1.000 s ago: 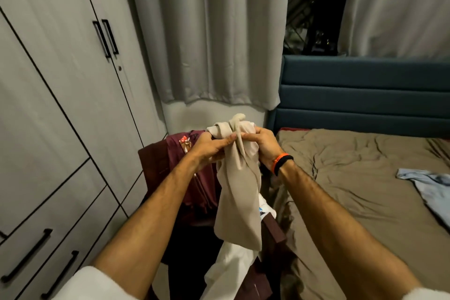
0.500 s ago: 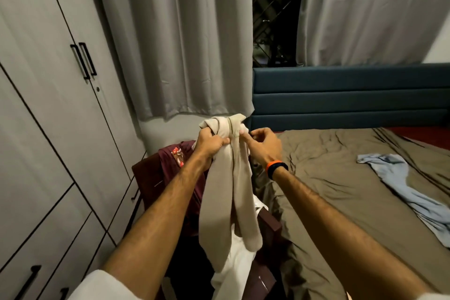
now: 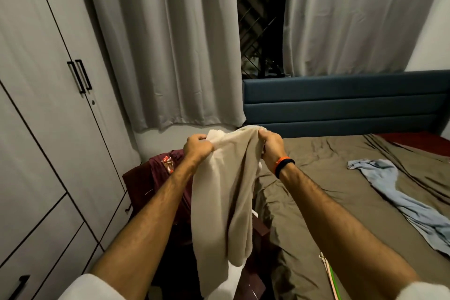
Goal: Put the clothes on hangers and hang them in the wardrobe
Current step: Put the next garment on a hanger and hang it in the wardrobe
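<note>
change: 1 s ago both hands were bunched together on a knot of cloth; now they've pulled apart and the top edge is spread between them. View has also swung right, so more bed shows.
meaning: looks like the garment is being opened out to find its shape — prep for a hanger, not yet on one. Task is early.
left hand: fingers curled, clamped on the top-left edge of the beige garment.
right hand: fingers curled, clamped on the top-right edge; orange-and-black wristband on that wrist.
garment position: held in the air at frame centre, hanging toward 6 o'clock in front of the maroon pile.
garment look: plain beige, soft, loosely folded lengthwise, white cloth showing at its upper-left edge; type — cannot tell.
wardrobe: at 9 o'clock, doors closed.
bed: at 3 o'clock, olive sheet, with a light blue garment lying on it, well apart from the hands.
hanger: pale thin rods at 5 o'clock may be hangers; unclear.
next: judging by this, a hanger must be picked up and the wardrobe opened.
</note>
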